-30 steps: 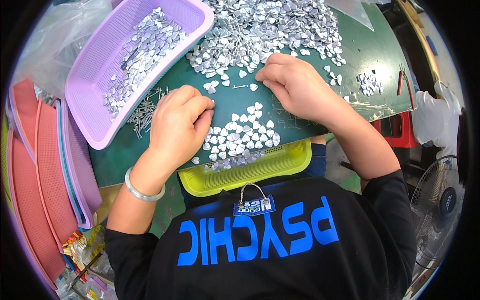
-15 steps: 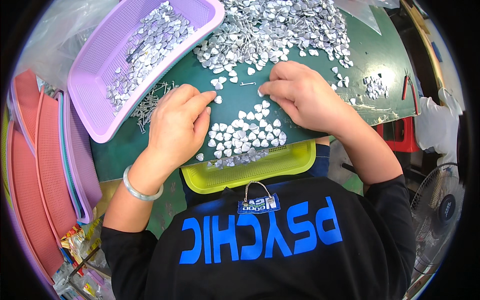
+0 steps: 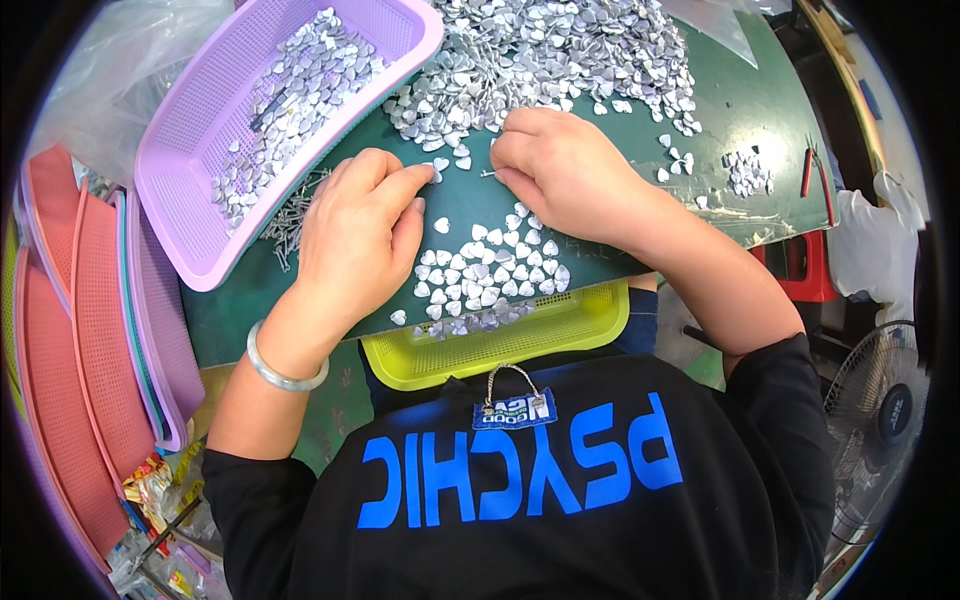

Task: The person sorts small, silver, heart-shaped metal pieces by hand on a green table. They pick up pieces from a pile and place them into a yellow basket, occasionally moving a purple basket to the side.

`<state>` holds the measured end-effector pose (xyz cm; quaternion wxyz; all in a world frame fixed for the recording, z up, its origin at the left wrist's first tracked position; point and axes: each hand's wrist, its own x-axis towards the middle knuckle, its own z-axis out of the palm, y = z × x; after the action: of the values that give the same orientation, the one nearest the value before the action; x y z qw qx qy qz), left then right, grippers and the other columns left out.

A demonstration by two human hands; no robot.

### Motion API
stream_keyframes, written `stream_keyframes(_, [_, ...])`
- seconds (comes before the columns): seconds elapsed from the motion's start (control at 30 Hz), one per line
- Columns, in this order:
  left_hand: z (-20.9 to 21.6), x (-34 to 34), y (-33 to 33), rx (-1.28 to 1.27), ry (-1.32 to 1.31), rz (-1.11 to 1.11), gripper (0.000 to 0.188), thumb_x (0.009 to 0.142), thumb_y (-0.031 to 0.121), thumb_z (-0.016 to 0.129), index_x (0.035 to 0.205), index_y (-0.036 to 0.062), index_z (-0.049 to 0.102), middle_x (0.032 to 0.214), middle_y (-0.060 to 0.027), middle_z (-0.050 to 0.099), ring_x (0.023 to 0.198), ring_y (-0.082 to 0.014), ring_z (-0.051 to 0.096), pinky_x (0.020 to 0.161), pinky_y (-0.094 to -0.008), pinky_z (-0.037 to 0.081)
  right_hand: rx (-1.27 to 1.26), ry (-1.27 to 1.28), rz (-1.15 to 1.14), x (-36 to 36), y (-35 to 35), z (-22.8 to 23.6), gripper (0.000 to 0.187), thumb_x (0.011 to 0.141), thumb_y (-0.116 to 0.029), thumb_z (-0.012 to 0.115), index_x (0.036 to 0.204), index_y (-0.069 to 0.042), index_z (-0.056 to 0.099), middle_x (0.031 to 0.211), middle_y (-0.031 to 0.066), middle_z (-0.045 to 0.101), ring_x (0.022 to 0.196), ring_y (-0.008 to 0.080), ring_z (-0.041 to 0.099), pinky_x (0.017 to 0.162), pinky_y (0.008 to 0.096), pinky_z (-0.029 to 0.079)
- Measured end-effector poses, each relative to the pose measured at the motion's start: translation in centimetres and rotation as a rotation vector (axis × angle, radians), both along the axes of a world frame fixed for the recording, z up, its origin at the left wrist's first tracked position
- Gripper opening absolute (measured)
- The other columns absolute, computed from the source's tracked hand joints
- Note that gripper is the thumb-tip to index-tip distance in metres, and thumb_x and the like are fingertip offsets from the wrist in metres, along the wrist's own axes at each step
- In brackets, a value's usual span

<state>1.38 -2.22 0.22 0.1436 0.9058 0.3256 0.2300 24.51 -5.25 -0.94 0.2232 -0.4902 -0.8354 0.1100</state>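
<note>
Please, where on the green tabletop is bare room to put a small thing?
Widest: the green tabletop right of the large heart heap, beyond the small silver pile. A smaller patch lies between left hand and right hand, loose hearts bordering it. Crowded: the heap, and left, by the lilac basket.

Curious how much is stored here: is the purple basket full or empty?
Neither: the purple basket is partly filled. Silver heart pieces cover part of its floor, leaving other parts bare.
</note>
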Motion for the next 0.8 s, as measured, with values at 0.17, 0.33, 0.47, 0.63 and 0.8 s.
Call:
stream_keyframes(0.17, [0.0,1.0,-0.4,-0.164,-0.182,-0.01,0.016,0.077,0.006,0.069,0.093,0.0039,0.067,0.081,-0.0087,0.057,0.071,-0.0271,0.058,0.062,-0.0367,0.047,0.015,0.13,0.058,-0.4,-0.5,0.6,0.006,0.081,-0.007,0.063,0.083,-0.004,0.059,0.079,0.0092,0.053,0.078,0.0306,0.057,0.067,0.0402,0.047])
stream_keyframes(0.33, [0.5,1.1,-0.3,-0.222,-0.225,-0.028,0.007,0.077,0.003,0.069,0.081,0.0032,0.063,0.073,-0.0086,0.055,0.063,-0.0256,0.056,0.057,-0.0347,0.045,-0.047,0.355,0.147,-1.3,-0.2,1.1,0.007,0.082,-0.005,0.064,0.087,-0.002,0.061,0.083,0.0092,0.057,0.078,0.0298,0.058,0.066,0.0377,0.048])
stream_keyframes(0.47, [0.1,-1.1,0.0,-0.033,-0.116,0.121,0.006,0.076,0.004,0.067,0.077,0.0053,0.062,0.072,-0.0085,0.055,0.064,-0.0273,0.057,0.057,-0.0372,0.046,0.076,0.176,0.06,-0.4,1.2,0.7,0.01,0.083,-0.009,0.065,0.091,-0.003,0.065,0.085,0.0094,0.058,0.082,0.0299,0.059,0.072,0.039,0.048])
stream_keyframes(0.63, [-0.4,-3.5,-0.4,0.077,0.086,0.315,0.012,0.08,0.001,0.064,0.092,0.0027,0.065,0.076,-0.0089,0.057,0.062,-0.0235,0.057,0.058,-0.0333,0.046,0.126,-0.05,0.097,-0.7,1.6,0.1,0.012,0.08,-0.008,0.064,0.092,-0.006,0.068,0.088,0.0095,0.057,0.087,0.0288,0.058,0.076,0.0391,0.048])
stream_keyframes(0.8, [0.0,-2.0,-0.6,0.076,0.025,0.2,0.02,0.077,0.005,0.066,0.097,0.0064,0.066,0.086,-0.008,0.057,0.075,-0.0269,0.059,0.064,-0.0374,0.048,-0.01,-0.035,0.13,-0.3,1.3,1.5,0.012,0.079,-0.006,0.06,0.085,-0.006,0.07,0.087,0.0113,0.058,0.088,0.0304,0.06,0.077,0.0413,0.049])
